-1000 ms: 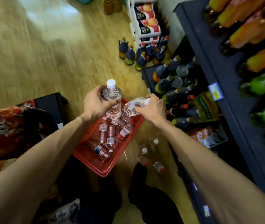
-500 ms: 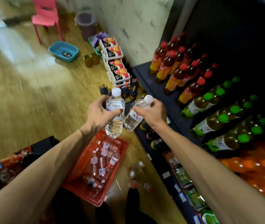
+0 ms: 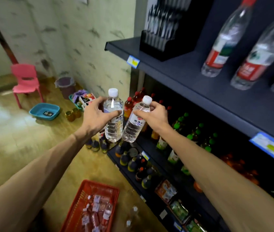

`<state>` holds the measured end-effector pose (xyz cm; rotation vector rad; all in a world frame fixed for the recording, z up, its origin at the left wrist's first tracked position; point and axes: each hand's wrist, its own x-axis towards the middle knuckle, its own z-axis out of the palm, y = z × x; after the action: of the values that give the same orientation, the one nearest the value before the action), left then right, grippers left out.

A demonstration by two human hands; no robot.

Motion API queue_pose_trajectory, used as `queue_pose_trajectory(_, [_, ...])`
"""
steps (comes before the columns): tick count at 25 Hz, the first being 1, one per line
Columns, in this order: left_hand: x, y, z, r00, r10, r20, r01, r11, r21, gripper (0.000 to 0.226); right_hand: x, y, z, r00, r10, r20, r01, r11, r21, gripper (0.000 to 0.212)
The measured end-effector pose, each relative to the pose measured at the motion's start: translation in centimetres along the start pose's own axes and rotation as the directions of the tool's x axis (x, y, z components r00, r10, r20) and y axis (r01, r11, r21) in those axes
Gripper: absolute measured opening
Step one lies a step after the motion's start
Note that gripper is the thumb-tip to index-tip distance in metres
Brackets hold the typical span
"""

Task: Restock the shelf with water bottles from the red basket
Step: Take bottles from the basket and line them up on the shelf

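Note:
My left hand [image 3: 94,114] grips an upright clear water bottle [image 3: 113,124] with a white cap. My right hand [image 3: 154,114] grips a second water bottle [image 3: 133,126], tilted with its base towards the first; the two bottles almost touch at the bottom. Both are held in the air in front of the dark shelf unit, below the upper shelf [image 3: 191,76]. On that shelf stand large red-labelled water bottles [image 3: 223,46]. The red basket [image 3: 84,198] lies on the floor at the bottom, with several small water bottles inside.
Lower shelves hold red-capped and green-capped drink bottles [image 3: 198,131]. A black display box [image 3: 163,39] sits on the upper shelf's left part. Loose bottles [image 3: 132,213] lie on the floor beside the basket. A pink chair [image 3: 26,81], blue basin [image 3: 45,111] and bin [image 3: 66,86] stand by the wall.
Both hands have lifted their bottles from over the basket up to shelf height. My view has swung upward, so the upper shelf shows and the basket sits low in frame.

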<state>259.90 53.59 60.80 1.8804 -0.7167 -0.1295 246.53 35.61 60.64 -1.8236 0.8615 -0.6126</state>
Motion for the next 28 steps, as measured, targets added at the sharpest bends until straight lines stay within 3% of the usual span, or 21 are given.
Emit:
queue_pose_trajectory(12, [1.7,14.2,0.4,0.970,0.222,-0.096,-0.234,0.962,-0.140,0.040,-1.7,-10.4,-10.9,0.944,-0.140,-0.299,0.162,0.985,0.049,0.043])
queue_pose_trajectory(15, [2.0,17.6,0.5,0.960,0.275,-0.051,-0.280,0.941,-0.191,0.033,-3.0,-12.4,-13.8,0.901,-0.149,-0.408,0.189,0.980,0.059,0.053])
queue_pose_trajectory(18, [2.1,20.9,1.4,0.938,0.347,-0.007,-0.342,0.918,-0.203,0.042,-4.3,-13.4,-17.2,0.852,-0.143,-0.504,0.196,0.979,0.053,0.067])
queue_pose_trajectory(23, [0.9,25.8,5.0,0.891,0.452,0.037,-0.434,0.874,-0.220,0.051,-6.4,-13.6,-25.0,0.734,-0.133,-0.666,0.167,0.986,-0.013,0.075])
queue_pose_trajectory(28, [-0.8,31.6,10.6,0.862,0.499,0.085,-0.469,0.851,-0.234,0.060,-8.8,-12.4,-32.6,0.674,-0.162,-0.720,0.103,0.987,-0.125,0.075])
